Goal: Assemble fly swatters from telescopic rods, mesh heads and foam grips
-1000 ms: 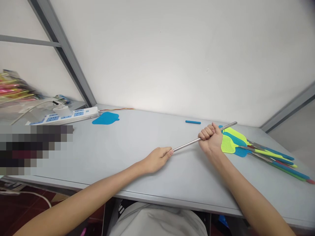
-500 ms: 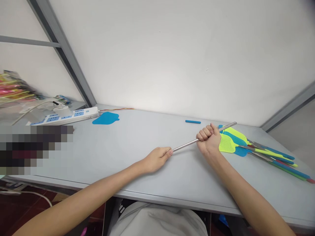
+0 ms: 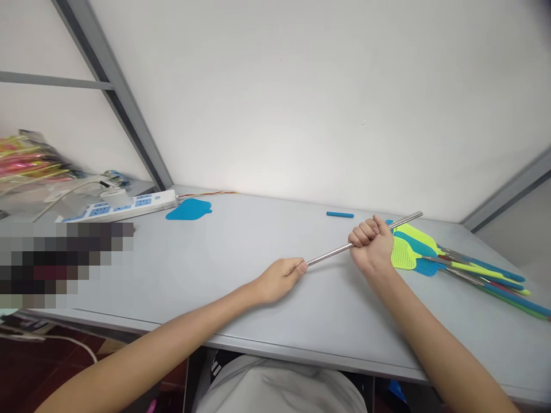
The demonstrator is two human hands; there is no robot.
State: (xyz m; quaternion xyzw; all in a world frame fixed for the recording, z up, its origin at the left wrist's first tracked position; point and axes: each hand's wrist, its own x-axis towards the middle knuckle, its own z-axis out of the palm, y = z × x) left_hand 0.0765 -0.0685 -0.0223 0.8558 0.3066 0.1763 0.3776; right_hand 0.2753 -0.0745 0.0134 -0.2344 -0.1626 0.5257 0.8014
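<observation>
A thin shiny metal rod [image 3: 329,254] slants up to the right above the grey table, held at two places. My left hand [image 3: 282,279] is closed on its lower end, thumb along the top, and hides that end. Farther up, my right hand [image 3: 372,246] wraps its fingers round the rod, with the upper tip sticking out beyond the fist. Behind the right hand lies a blue foam-like sleeve [image 3: 340,215]. Several fly swatters [image 3: 403,254] with yellow-green and blue heads lie just right of the right hand. A separate blue swatter head [image 3: 189,209] lies flat at the back left.
A white power strip [image 3: 124,207] with plugs and cables lies at the back left, near a metal frame post [image 3: 129,115]. Packaged colourful items [image 3: 30,158] are heaped at the far left. A pixelated area covers the left side. The grey table [image 3: 206,252] meets a white wall.
The view has shifted slightly, so everything sits a little farther right in the picture. Both hands keep their grip on the rod, about the same distance apart.
</observation>
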